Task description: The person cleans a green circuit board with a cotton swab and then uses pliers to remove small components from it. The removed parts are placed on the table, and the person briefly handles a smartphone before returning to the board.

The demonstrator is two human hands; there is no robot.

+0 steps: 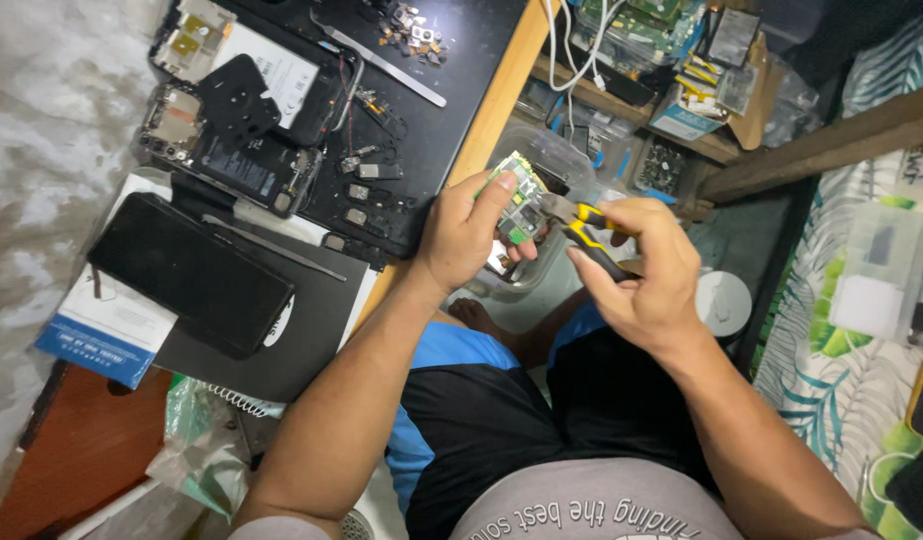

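Off the table's edge, over the lap: green circuit board (521, 205), held clear for cutting.
Left hand (466, 235): grip pinching the board steady.
Right hand (641, 270): grip squeezed round yellow-handled pliers (581, 225), nose at the board.
Table (486, 110): opened phones (241, 130) parked aside.

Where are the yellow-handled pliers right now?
In the head view, right of centre: the yellow-handled pliers sit in the right hand, their tip against the green circuit board pinched in the left hand.

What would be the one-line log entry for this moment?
left hand: holds green circuit board | right hand: holds yellow-black pliers | pliers' tip at board
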